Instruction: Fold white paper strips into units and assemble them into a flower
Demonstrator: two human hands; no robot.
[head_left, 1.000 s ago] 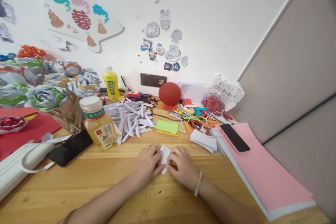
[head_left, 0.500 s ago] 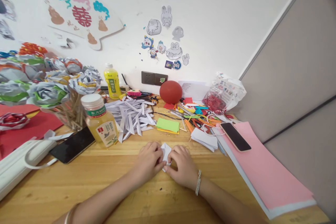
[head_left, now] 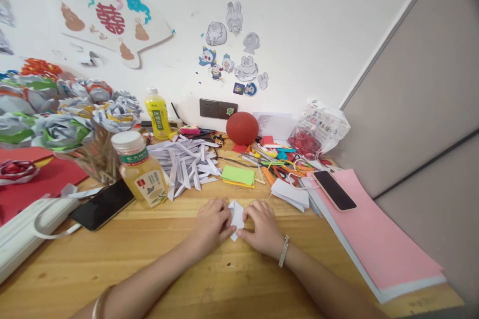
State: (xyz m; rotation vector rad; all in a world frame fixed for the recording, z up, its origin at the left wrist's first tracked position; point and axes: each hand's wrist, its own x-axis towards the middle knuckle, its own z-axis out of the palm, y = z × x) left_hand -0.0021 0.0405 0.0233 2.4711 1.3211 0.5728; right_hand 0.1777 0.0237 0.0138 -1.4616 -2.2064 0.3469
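A small white folded paper (head_left: 236, 216) with pointed ends lies on the wooden table, between my two hands. My left hand (head_left: 212, 224) is closed on its left edge, fingers curled and thumb near the bottom point. On the other side, my right hand (head_left: 262, 228) has a bent index finger and thumb at the right edge, pinching it. Part of the paper's left side is hidden by my left fingers. A lime-green paper stack (head_left: 238, 175) lies just beyond, with a white paper stack (head_left: 290, 194) to its right.
Folded white strips (head_left: 187, 164) are heaped behind a juice bottle (head_left: 140, 172). A dark phone (head_left: 102, 204) lies left; another phone (head_left: 335, 190) rests on pink paper (head_left: 377, 229). A red balloon (head_left: 242, 128), a plastic bag (head_left: 320, 127) and paper flowers (head_left: 63, 132) stand farther back.
My right fingers have drawn a little to the right, so more of the folded paper shows. My left hand stays at its left edge. The whole view has shifted slightly.
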